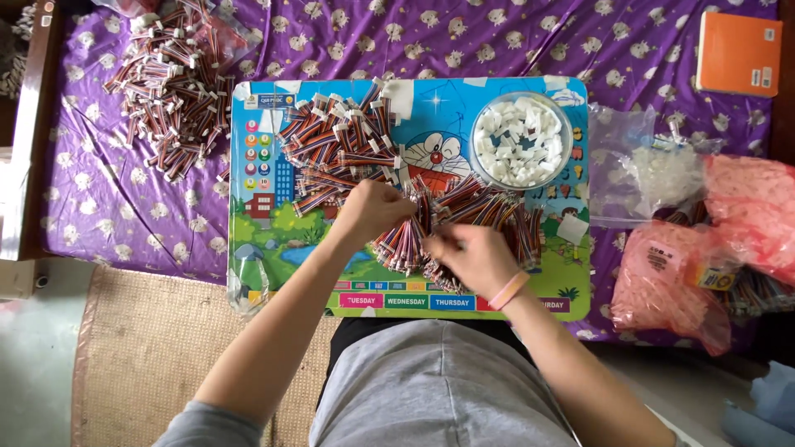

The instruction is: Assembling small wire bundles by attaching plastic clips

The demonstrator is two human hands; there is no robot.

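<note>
Fingers of the left hand (377, 209) were pinched on a thin wire end at the heap of striped wire bundles (464, 232), and the right hand (472, 257) curled closed on wires from the same heap. That heap lay mid-board on the cartoon lap tray (257, 248). Just behind sat more finished wires (339, 149) and a clear bowl (520, 141) of white connectors. Another pile (174, 91) rested on the purple sheet (108, 199); pink bags (704, 265) lay right.

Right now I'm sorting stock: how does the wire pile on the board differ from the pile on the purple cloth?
The board pile lies on the cartoon board, beside the bowl; the cloth pile lies off it, upper left. Both hands work near the board pile; none touches the cloth pile. Both hold striped wires with white plugs.
</note>
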